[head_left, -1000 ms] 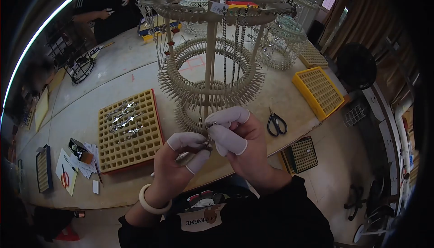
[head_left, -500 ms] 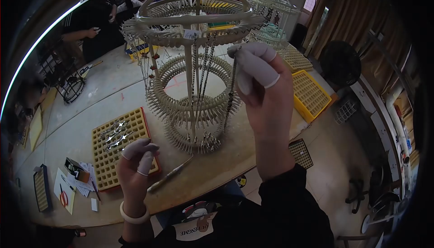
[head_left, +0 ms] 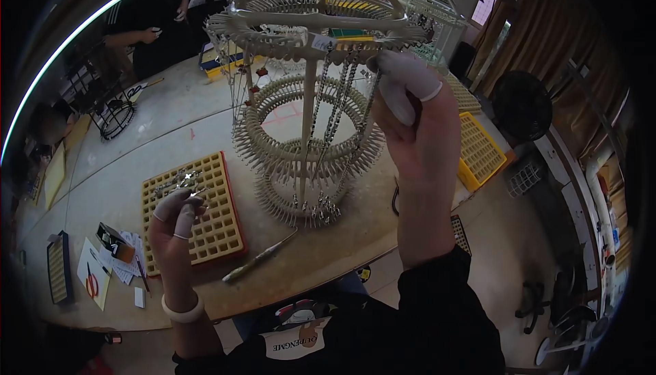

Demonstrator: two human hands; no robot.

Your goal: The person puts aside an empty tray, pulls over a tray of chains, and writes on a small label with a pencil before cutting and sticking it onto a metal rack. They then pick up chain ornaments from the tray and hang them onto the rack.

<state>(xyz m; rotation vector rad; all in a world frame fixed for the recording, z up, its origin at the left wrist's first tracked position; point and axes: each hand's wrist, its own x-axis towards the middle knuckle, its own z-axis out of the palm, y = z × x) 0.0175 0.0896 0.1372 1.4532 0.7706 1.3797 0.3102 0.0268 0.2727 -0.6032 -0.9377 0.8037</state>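
Note:
My right hand [head_left: 413, 112], with white finger cots on its fingertips, is raised at the right side of a pale rack [head_left: 311, 102] with stacked rings of hooks. Its thumb and finger pinch the upper end of a beaded chain [head_left: 371, 105] beside the top ring. More silver chains [head_left: 335, 98] hang from that ring. Over the yellow compartment tray [head_left: 215, 235] hovers my left hand [head_left: 176, 221], also in finger cots, its fingertips pressed together. Whether anything is between them is too small to tell. Silver cross pieces [head_left: 186, 179] lie on the tray just beyond these fingers.
A pen-like tool [head_left: 260, 257] lies by the front edge. Further left are scissors [head_left: 92, 285], papers and a dark tray [head_left: 59, 269]. A yellow crate [head_left: 482, 149] stands at right. Another person [head_left: 147, 30] is across the table, and a second rack [head_left: 430, 23] stands behind.
The view has shifted, so the rack sits further right. My right hand has brought the chain's end close to the top ring. My left hand has moved over the tray, nearer the cross pieces.

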